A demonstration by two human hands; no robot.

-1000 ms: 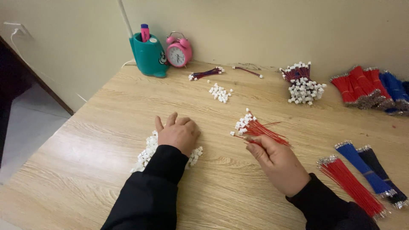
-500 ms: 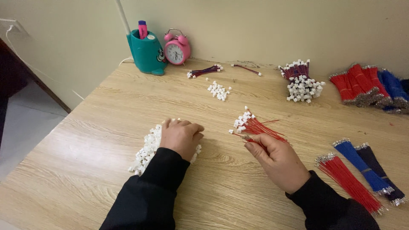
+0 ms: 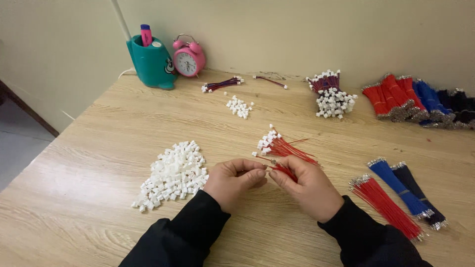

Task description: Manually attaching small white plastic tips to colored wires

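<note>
Hands meet at bench centre — left hand (image 3: 232, 180) pinching small white connector, right hand (image 3: 304, 185) clenched on red wire (image 3: 283, 169). Finished wires (image 3: 277, 146) just beyond grip; white connector heap (image 3: 173, 173) left — most undone.

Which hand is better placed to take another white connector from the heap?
Left: the left hand lies right beside the white connector heap, while the right hand pinches a red wire.

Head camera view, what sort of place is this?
Likely a small home or workshop bench for hand-assembling wire leads. A wooden table carries a pile of white connector housings and bundles of red and blue wires, with a pink alarm clock by the plain wall.
</note>
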